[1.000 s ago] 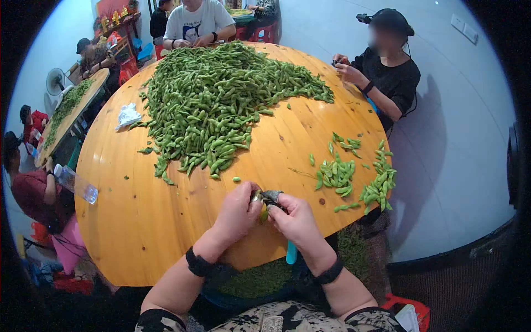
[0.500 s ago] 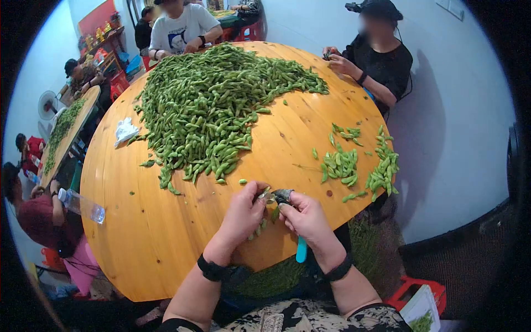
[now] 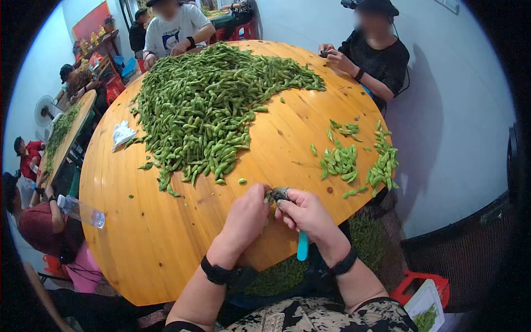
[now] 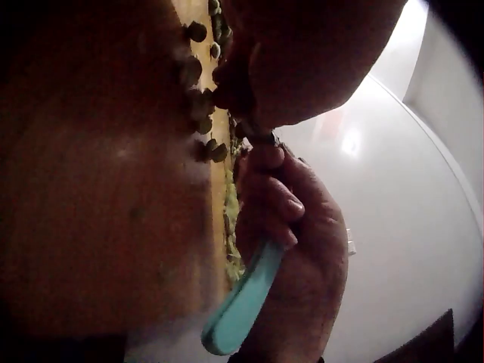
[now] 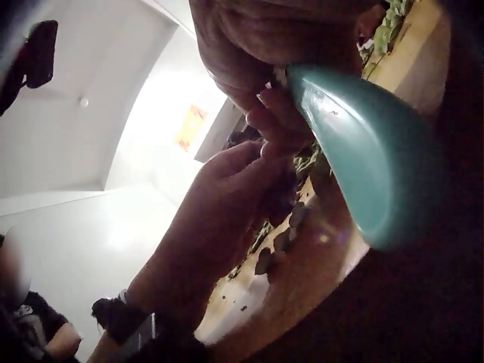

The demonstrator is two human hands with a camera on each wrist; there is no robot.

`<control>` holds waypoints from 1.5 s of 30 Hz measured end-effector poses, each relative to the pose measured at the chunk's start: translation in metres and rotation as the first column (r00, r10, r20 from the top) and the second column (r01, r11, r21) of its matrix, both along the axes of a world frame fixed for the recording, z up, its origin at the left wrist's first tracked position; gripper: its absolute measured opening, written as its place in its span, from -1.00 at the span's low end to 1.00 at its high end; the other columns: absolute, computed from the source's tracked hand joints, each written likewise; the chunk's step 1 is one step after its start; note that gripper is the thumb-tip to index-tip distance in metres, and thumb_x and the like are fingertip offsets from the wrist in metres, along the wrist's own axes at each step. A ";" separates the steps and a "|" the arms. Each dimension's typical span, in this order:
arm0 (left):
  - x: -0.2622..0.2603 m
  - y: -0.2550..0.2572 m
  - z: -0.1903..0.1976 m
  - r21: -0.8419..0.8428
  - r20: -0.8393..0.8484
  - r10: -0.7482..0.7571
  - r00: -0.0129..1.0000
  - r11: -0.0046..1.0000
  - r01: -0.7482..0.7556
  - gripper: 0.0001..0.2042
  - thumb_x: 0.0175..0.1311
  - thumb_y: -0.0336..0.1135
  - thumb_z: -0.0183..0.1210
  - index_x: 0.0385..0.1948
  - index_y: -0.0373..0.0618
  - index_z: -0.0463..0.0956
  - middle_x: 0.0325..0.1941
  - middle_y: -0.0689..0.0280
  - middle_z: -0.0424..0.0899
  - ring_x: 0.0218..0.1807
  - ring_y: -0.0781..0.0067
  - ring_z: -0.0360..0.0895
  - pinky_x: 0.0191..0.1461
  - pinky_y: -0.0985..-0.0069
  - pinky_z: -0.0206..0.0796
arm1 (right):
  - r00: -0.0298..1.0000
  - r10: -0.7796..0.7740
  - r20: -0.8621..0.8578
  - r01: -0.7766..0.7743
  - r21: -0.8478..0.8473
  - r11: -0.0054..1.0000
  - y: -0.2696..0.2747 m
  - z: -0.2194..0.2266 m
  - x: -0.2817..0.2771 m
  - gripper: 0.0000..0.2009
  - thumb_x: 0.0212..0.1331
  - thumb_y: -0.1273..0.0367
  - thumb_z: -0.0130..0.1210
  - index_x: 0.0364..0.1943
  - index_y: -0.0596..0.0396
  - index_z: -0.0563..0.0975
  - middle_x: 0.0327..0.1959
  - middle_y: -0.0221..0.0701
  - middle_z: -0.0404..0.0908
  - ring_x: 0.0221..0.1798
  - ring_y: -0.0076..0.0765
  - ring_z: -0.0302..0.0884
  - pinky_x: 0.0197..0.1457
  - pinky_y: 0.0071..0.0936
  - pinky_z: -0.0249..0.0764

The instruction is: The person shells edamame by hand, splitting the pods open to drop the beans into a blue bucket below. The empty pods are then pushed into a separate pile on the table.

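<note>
Both hands on one pod at the table edge

Nearest, right hand (image 3: pixel 310 217) clenched round teal-handled tool (image 3: pixel 302 247), handle hanging below table rim, dark head up at fingertips. Just beside, left hand (image 3: pixel 247 216) pinching green pod (image 3: pixel 272 208) against tool head, both meeting over near edge of round wooden table (image 3: pixel 144 232). Further right, small heaps of pods (image 3: pixel 359 163). Beyond, big mound of pods (image 3: pixel 210 105) across the middle. Farthest, seated people (image 3: pixel 371 52) along the far rim.
</note>
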State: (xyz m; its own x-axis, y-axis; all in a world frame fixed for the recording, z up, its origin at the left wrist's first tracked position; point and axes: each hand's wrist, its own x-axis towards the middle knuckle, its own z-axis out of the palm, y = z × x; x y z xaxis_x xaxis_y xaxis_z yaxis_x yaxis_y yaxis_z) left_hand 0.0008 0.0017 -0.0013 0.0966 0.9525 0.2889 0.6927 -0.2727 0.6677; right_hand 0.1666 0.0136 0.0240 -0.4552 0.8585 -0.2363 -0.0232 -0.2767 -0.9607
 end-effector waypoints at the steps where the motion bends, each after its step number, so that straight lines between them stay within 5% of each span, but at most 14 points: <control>1: -0.001 0.000 0.002 0.008 0.001 -0.064 0.998 0.998 0.064 -0.73 0.20 -0.50 0.00 -0.04 -0.19 0.35 -0.28 -0.07 0.57 -0.18 -0.16 0.53 -0.14 0.12 0.38 | 1.000 -0.005 -0.002 0.005 -0.007 1.000 0.002 0.002 0.001 -0.87 0.30 0.40 -0.07 -0.23 0.11 0.51 -0.50 -0.57 0.53 -0.64 -0.82 0.31 -0.66 -0.82 0.18; 11: 0.003 -0.003 0.011 -0.027 0.084 -0.151 0.985 0.988 0.154 -0.63 0.23 -0.50 -0.01 0.11 -0.16 0.27 -0.24 -0.07 0.58 -0.15 -0.13 0.54 -0.11 0.17 0.39 | 0.991 0.133 0.022 -0.133 -0.001 0.991 0.017 0.002 0.017 -0.86 0.28 0.44 -0.05 -0.19 0.15 0.52 -0.51 -0.55 0.51 -0.62 -0.77 0.30 -0.57 -0.77 0.24; 17: 0.003 0.000 0.009 -0.108 0.310 -0.174 0.935 0.970 0.217 -0.66 0.29 -0.48 -0.01 0.11 -0.15 0.26 -0.33 0.20 0.53 -0.33 0.36 0.54 -0.26 0.48 0.39 | 0.982 0.090 -0.167 -0.113 -0.136 0.984 0.016 -0.014 0.028 -0.86 0.27 0.43 -0.02 -0.16 0.12 0.51 -0.49 -0.55 0.53 -0.63 -0.78 0.32 -0.65 -0.83 0.16; 19: 0.003 0.002 0.006 -0.192 0.520 -0.152 0.841 0.938 0.289 -0.68 0.32 -0.47 0.00 0.10 -0.16 0.25 -0.36 0.37 0.45 -0.39 0.63 0.41 -0.35 0.66 0.31 | 0.945 0.011 -0.328 -0.097 -0.249 0.964 0.014 -0.021 0.028 -0.86 0.27 0.42 0.00 -0.14 0.10 0.50 -0.48 -0.55 0.54 -0.63 -0.78 0.34 -0.69 -0.85 0.13; 25: 0.005 0.004 0.012 -0.288 0.772 0.002 0.636 0.892 0.348 -0.72 0.31 -0.50 0.03 0.03 -0.18 0.31 -0.37 0.41 0.48 -0.43 0.67 0.43 -0.38 0.70 0.32 | 0.897 -0.050 -0.440 -0.112 -0.335 0.935 0.014 -0.020 0.025 -0.86 0.27 0.40 0.02 -0.15 0.10 0.50 -0.48 -0.53 0.56 -0.62 -0.77 0.37 -0.68 -0.83 0.16; 26: 0.004 0.006 0.007 -0.285 0.770 0.001 0.638 0.895 0.343 -0.72 0.31 -0.50 0.03 0.03 -0.18 0.31 -0.37 0.41 0.48 -0.43 0.67 0.43 -0.38 0.70 0.32 | 0.896 -0.044 -0.442 -0.117 -0.330 0.937 0.014 -0.018 0.023 -0.86 0.27 0.40 0.02 -0.15 0.10 0.50 -0.48 -0.53 0.56 -0.62 -0.77 0.37 -0.68 -0.83 0.16; 28: 0.006 0.006 -0.007 -0.086 0.441 -0.087 0.893 0.987 0.138 -0.81 0.29 -0.47 0.08 -0.09 -0.23 0.41 -0.37 0.38 0.55 -0.42 0.63 0.49 -0.36 0.67 0.37 | 0.978 -0.048 -0.204 0.026 -0.110 0.994 0.010 -0.016 0.017 -0.87 0.28 0.40 0.01 -0.19 0.12 0.52 -0.51 -0.53 0.55 -0.62 -0.77 0.37 -0.67 -0.81 0.18; 31: 0.007 0.003 -0.003 -0.036 0.415 -0.040 0.909 0.998 0.061 -0.87 0.27 -0.46 0.11 -0.20 -0.25 0.47 -0.36 0.35 0.60 -0.41 0.60 0.52 -0.34 0.64 0.40 | 0.996 -0.055 -0.066 0.058 0.037 0.998 0.005 -0.006 0.011 -0.87 0.28 0.40 0.01 -0.21 0.13 0.53 -0.53 -0.55 0.54 -0.64 -0.77 0.36 -0.66 -0.79 0.19; 33: 0.006 0.002 -0.002 -0.127 0.536 0.000 0.844 0.989 0.080 -0.85 0.21 -0.47 0.13 -0.21 -0.27 0.52 -0.33 0.27 0.63 -0.30 0.54 0.55 -0.20 0.58 0.40 | 1.000 0.014 0.004 -0.014 0.024 1.000 0.008 -0.005 0.017 -0.88 0.27 0.40 0.02 -0.23 0.13 0.53 -0.53 -0.55 0.53 -0.66 -0.76 0.35 -0.67 -0.80 0.17; 39: -0.001 0.003 0.001 -0.322 0.800 0.081 0.595 0.894 0.311 -0.81 0.31 -0.36 0.08 -0.14 -0.23 0.48 -0.27 0.38 0.59 -0.29 0.68 0.47 -0.17 0.67 0.35 | 0.951 -0.016 -0.308 -0.065 -0.251 0.966 0.009 -0.005 0.018 -0.88 0.25 0.45 0.01 -0.21 0.18 0.50 -0.52 -0.47 0.53 -0.66 -0.68 0.38 -0.72 -0.79 0.16; 40: -0.002 0.004 0.001 -0.366 0.774 0.101 0.625 0.877 0.311 -0.80 0.32 -0.33 0.08 -0.13 -0.23 0.48 -0.28 0.41 0.58 -0.31 0.70 0.45 -0.19 0.69 0.34 | 0.936 -0.035 -0.351 -0.069 -0.279 0.958 0.010 -0.006 0.018 -0.88 0.25 0.46 0.00 -0.20 0.20 0.49 -0.49 -0.45 0.54 -0.64 -0.66 0.40 -0.73 -0.78 0.17; 45: -0.006 0.005 0.001 -0.298 0.871 0.072 0.486 0.864 0.407 -0.80 0.32 -0.32 0.08 -0.12 -0.22 0.47 -0.28 0.42 0.58 -0.30 0.70 0.45 -0.18 0.68 0.34 | 0.883 -0.084 -0.462 -0.119 -0.394 0.912 0.014 -0.011 0.021 -0.85 0.25 0.50 -0.04 -0.14 0.23 0.46 -0.41 -0.37 0.57 -0.60 -0.57 0.44 -0.74 -0.76 0.19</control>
State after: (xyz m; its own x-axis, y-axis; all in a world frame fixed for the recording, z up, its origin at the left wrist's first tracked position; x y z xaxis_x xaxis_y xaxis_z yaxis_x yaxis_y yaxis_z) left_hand -0.0049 0.0068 -0.0008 0.2109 0.9737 -0.0867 -0.2913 0.1472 0.9452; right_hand 0.1873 0.0280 0.0132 -0.6115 0.7256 -0.3156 -0.4235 -0.6371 -0.6440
